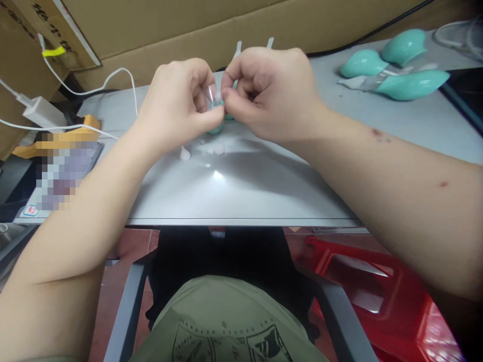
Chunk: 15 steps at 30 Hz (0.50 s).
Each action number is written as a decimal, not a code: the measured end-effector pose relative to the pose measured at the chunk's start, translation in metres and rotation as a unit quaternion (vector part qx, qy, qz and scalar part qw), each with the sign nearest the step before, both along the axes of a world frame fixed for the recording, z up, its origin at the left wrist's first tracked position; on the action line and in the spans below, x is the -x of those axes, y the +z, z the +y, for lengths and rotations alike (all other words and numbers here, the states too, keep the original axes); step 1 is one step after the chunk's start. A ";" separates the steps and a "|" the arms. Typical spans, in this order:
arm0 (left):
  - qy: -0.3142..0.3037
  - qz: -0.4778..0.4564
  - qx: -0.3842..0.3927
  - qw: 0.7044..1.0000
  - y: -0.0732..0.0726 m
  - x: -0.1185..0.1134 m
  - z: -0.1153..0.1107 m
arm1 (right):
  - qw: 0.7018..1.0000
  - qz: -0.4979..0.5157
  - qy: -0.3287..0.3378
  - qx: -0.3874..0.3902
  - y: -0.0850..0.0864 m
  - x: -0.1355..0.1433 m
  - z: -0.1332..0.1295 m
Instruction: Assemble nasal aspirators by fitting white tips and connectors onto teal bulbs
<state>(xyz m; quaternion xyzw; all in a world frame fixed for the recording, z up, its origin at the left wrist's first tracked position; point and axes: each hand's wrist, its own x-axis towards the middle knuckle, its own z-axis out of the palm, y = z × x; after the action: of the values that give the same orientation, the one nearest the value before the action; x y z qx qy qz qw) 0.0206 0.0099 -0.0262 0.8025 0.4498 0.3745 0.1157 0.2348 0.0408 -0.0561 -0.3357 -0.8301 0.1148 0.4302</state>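
Over the table [241, 201], the left hand [179, 95] grips a clear piece [211, 93]; whether the right hand [271, 93], curled beside it, pinches anything, I cannot tell. A slack grip could drop it near the white bits [185, 154].

The tabletop [234, 201] between the forearms [124, 151] gives passage; both hands [273, 93] block beyond.

An olive-green shirt [226, 306] with dark printed lettering [226, 323] and boxed graphics [268, 344].

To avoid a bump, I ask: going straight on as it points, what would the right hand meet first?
Probably the clear piece in the left hand, or that hand itself; depth is unclear.
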 end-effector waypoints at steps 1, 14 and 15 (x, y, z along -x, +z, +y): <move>0.000 0.000 -0.001 1.000 0.000 0.000 0.000 | 1.000 0.006 0.007 0.000 -0.001 0.000 0.000; 0.007 -0.005 0.023 1.000 0.006 0.001 -0.003 | 0.992 0.093 0.077 -0.044 -0.002 -0.006 -0.001; 0.012 -0.014 0.023 1.000 0.006 0.001 -0.002 | 0.991 0.102 0.083 -0.033 -0.003 -0.006 -0.001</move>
<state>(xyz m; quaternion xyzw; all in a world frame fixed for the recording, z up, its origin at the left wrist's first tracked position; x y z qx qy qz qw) 0.0195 0.0080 -0.0207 0.7889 0.4663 0.3765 0.1357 0.2403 0.0401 -0.0589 -0.2380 -0.8102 0.1561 0.5124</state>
